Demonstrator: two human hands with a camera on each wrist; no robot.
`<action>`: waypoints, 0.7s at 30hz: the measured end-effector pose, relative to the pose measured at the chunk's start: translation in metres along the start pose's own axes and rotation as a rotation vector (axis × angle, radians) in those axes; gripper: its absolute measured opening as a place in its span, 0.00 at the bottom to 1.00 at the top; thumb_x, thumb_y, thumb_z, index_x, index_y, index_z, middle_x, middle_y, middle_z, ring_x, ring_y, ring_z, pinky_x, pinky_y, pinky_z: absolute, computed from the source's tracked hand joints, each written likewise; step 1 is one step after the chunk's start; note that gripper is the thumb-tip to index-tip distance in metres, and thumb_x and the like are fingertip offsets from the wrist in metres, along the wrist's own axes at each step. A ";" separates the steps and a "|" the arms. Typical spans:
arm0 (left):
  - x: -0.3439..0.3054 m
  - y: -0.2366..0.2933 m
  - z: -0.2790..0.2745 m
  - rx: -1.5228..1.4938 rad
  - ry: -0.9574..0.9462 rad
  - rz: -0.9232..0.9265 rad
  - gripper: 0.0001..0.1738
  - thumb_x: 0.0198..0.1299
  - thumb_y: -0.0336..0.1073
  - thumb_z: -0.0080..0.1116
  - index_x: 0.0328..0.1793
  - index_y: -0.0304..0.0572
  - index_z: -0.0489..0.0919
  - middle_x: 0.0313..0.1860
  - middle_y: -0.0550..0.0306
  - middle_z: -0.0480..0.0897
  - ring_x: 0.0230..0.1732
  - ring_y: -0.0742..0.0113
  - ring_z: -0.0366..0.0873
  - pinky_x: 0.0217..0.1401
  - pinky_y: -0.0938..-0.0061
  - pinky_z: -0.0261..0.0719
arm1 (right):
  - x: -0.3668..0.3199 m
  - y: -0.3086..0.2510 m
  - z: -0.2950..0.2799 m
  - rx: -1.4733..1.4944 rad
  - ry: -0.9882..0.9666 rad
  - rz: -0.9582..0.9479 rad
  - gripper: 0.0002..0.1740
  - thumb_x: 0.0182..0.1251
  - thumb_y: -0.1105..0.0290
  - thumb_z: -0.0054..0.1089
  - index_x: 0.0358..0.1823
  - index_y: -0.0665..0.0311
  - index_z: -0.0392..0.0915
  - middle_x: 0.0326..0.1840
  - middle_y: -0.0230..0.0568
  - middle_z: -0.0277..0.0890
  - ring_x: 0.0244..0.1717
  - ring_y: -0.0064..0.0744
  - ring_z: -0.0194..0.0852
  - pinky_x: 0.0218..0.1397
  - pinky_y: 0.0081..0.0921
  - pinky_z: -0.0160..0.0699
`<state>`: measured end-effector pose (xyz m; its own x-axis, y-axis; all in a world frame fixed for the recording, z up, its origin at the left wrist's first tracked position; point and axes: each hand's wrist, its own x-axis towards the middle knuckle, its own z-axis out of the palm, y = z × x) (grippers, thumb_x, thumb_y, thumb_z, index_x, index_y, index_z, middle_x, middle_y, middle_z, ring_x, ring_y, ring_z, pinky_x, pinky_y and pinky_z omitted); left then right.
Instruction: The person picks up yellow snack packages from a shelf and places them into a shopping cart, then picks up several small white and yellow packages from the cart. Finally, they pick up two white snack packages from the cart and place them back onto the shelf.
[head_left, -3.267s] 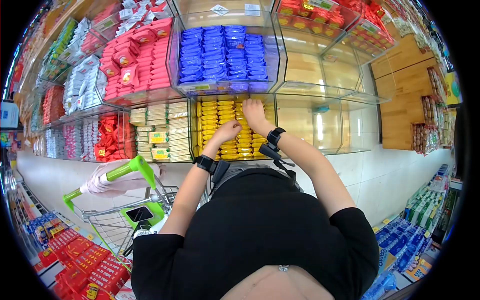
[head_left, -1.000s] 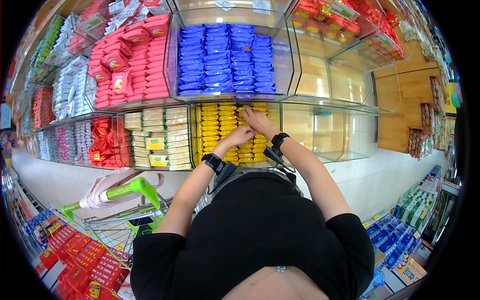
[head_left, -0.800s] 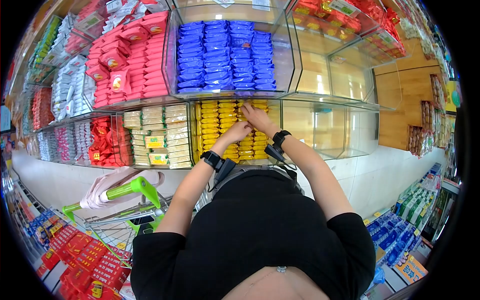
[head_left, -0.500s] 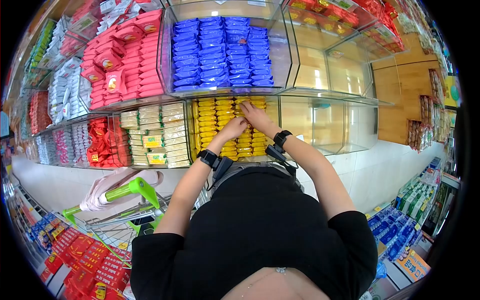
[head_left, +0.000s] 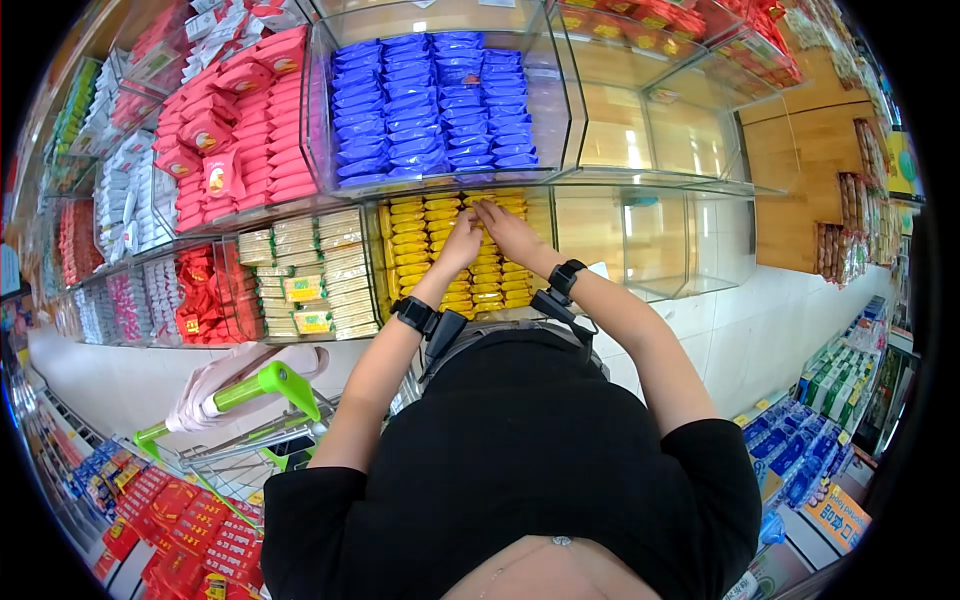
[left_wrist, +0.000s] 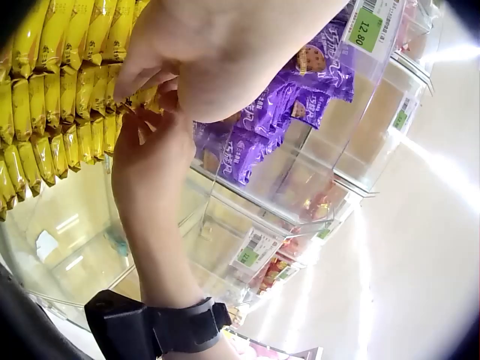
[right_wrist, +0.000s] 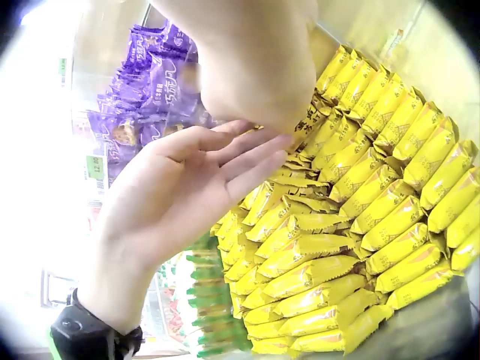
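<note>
Yellow packets (head_left: 410,240) (right_wrist: 315,285) stand in close rows in a clear bin. Over their back rows, in the head view, the left hand (head_left: 461,243) and right hand (head_left: 513,238) meet at the fingertips. Seen by the right wrist camera, the left hand (right_wrist: 184,187) has its palm bare and its fingers extended, their tips beside the right hand (right_wrist: 255,67) and the packets. In the left wrist view the right hand (left_wrist: 154,161) has bent fingers touching the packet ends; the left hand (left_wrist: 217,52) partly covers them, so a grip cannot be made out.
Blue-purple packets (head_left: 430,110) fill the bin behind, with pink packets (head_left: 245,130) to its left. Pale stacked packs (head_left: 345,265) adjoin on the left. Clear bin walls (head_left: 556,240) stand at the right. A cart with a green handle (head_left: 290,388) is at the lower left.
The left hand has moved up and away from the body, from beside the right palm to the right fingertips. The right hand stays over the back rows. The head view has shifted slightly.
</note>
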<state>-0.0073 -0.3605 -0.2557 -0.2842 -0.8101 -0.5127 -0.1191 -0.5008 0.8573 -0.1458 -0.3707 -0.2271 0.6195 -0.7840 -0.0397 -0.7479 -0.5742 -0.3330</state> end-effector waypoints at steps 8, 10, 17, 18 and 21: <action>-0.010 0.017 0.006 -0.275 0.044 -0.094 0.26 0.58 0.28 0.36 0.64 0.39 0.49 0.60 0.41 0.58 0.55 0.60 0.65 0.52 0.71 0.70 | -0.008 0.001 -0.009 0.303 0.110 0.161 0.27 0.49 0.81 0.45 0.56 0.75 0.57 0.54 0.60 0.60 0.51 0.56 0.62 0.54 0.37 0.63; -0.011 0.017 0.006 -0.297 0.023 -0.083 0.28 0.59 0.29 0.36 0.66 0.41 0.47 0.61 0.40 0.57 0.56 0.59 0.64 0.53 0.71 0.69 | -0.007 0.002 -0.011 0.215 0.111 0.280 0.27 0.48 0.77 0.48 0.53 0.78 0.59 0.47 0.62 0.64 0.43 0.54 0.68 0.45 0.36 0.71; -0.008 0.015 0.006 -0.275 -0.006 -0.127 0.31 0.59 0.30 0.37 0.69 0.43 0.44 0.63 0.41 0.54 0.59 0.58 0.61 0.54 0.72 0.68 | 0.004 -0.002 -0.005 0.309 -0.038 0.558 0.31 0.47 0.74 0.52 0.54 0.79 0.56 0.46 0.64 0.65 0.47 0.57 0.64 0.49 0.39 0.67; -0.007 0.013 0.007 -0.270 -0.003 -0.130 0.30 0.60 0.31 0.36 0.68 0.42 0.44 0.62 0.43 0.56 0.58 0.59 0.62 0.55 0.72 0.68 | 0.007 -0.001 0.001 0.409 -0.027 0.630 0.32 0.46 0.73 0.52 0.54 0.78 0.56 0.45 0.63 0.66 0.47 0.57 0.66 0.48 0.39 0.67; -0.007 0.015 0.010 -0.314 0.009 -0.104 0.30 0.60 0.31 0.37 0.68 0.39 0.44 0.62 0.46 0.57 0.57 0.61 0.63 0.54 0.72 0.69 | 0.014 0.010 0.028 0.545 0.019 0.675 0.33 0.45 0.73 0.53 0.55 0.76 0.56 0.44 0.61 0.68 0.46 0.55 0.68 0.48 0.38 0.68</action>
<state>-0.0166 -0.3593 -0.2390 -0.2771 -0.7520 -0.5981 0.1524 -0.6490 0.7453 -0.1380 -0.3811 -0.2576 0.0771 -0.9229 -0.3773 -0.7326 0.2043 -0.6493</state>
